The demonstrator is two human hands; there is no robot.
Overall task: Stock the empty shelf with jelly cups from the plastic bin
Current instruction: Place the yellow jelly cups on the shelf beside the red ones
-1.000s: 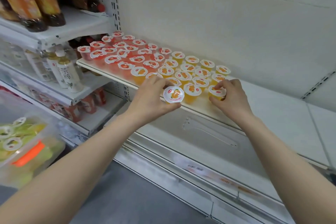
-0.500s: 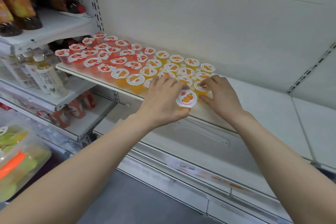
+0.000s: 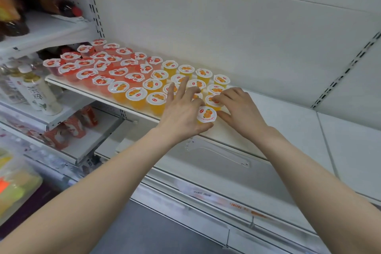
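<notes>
Placement of one orange jelly cup (image 3: 206, 114) is the step in hand. It stands at the front edge of the shelf (image 3: 274, 115), at the right end of the orange rows. My left grip (image 3: 181, 113) has it lightly between thumb and bent forefinger, with the other fingers splayed straight over the cups behind. My right grip (image 3: 239, 109) is curled, its fingertips on the lid of the neighbouring cup (image 3: 212, 100) just behind, as if steadying it. I judge both cups are down, or very nearly. The next move calls for letting go without tipping either cup and lifting both grips clear of the lids. After that I reach down-left to the plastic bin (image 3: 18, 187) for more. Red cups (image 3: 118, 72) fill the left end, and the shelf's right half is bare, so plenty of stocking remains.
</notes>
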